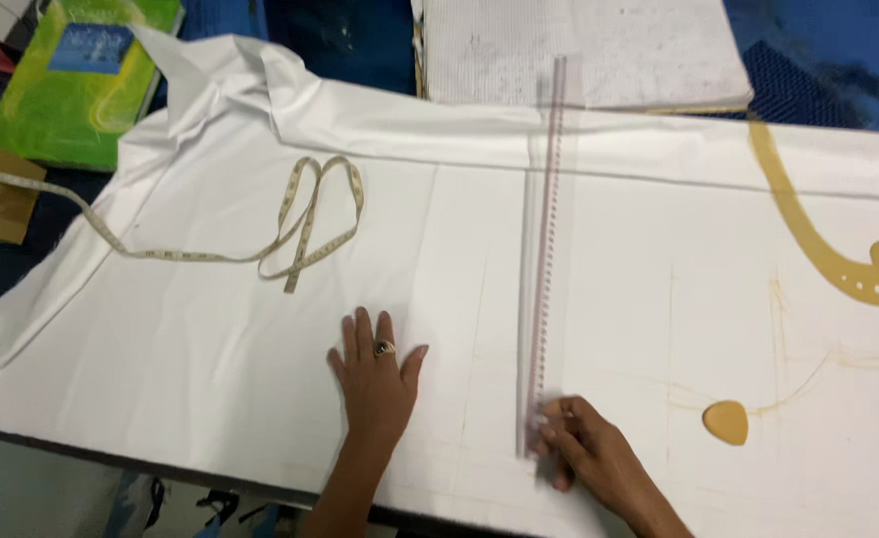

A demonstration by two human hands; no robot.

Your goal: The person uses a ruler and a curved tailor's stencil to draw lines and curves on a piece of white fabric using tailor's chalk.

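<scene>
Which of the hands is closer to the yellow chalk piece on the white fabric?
Right. The right hand grips the clear ruler just left of the chalk piece; the left hand lies flat on the fabric, farther left.

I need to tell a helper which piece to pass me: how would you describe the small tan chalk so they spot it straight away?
Start at the white cloth covering the table, then find the right hand on the long clear ruler. The chalk lies just right of that hand: a small, rounded tan wedge, unlike the big curved ruler of similar colour farther up.

Hands (375, 374) on white cloth (210, 339), ruler (544, 259)
</scene>
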